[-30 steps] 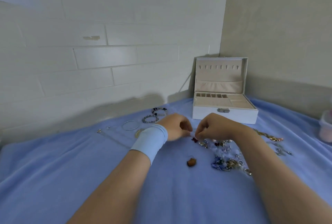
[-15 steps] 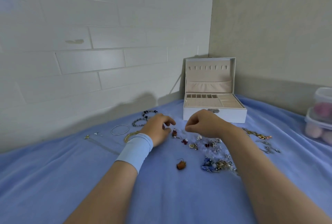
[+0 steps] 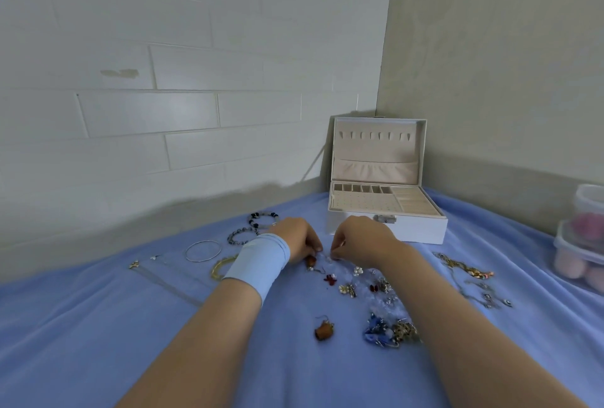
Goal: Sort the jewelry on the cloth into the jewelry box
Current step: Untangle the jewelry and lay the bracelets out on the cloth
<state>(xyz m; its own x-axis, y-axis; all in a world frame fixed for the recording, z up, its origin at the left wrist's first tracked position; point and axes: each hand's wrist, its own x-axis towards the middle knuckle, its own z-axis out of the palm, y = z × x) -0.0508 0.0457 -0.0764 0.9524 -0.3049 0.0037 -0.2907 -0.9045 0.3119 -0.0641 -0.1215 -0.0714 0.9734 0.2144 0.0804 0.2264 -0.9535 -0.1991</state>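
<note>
Both hands work near the middle of the light-blue fleece cloth [image 3: 98, 326] that covers the bench. The left hand [image 3: 299, 239], above a pale-blue elastic wristband [image 3: 258, 260], and the right hand [image 3: 362, 239] are curled, with their fingertips nearly meeting over a small brown drop earring [image 3: 310, 261]. Whether either hand actually pinches it, or something else between them, cannot be told. The white hinged jewelry box [image 3: 385, 232] stands open toward the far right corner, just beyond the hands, with its lid upright.

Judgement: the step in hand is taking one small piece off the cloth. It is best pinched by its hook, lifted straight up so it does not snag the fleece, and carried the short way to the perforated beige panel [image 3: 362, 203] in the box.

A red flower earring [image 3: 330, 278] and a loose scatter of small metal earrings [image 3: 380, 286] lie beside the right wrist and are liable to be dragged. A second brown earring [image 3: 324, 331], a likely match, lies toward the near edge. Two dark beaded bracelets [image 3: 242, 237] and a thin silver bangle [image 3: 203, 251] lie to the left, a gold chain [image 3: 464, 268] to the right. Stacked clear plastic tubs [image 3: 578, 244] stand at the right edge. Nothing appears to obstruct the way to the box.
</note>
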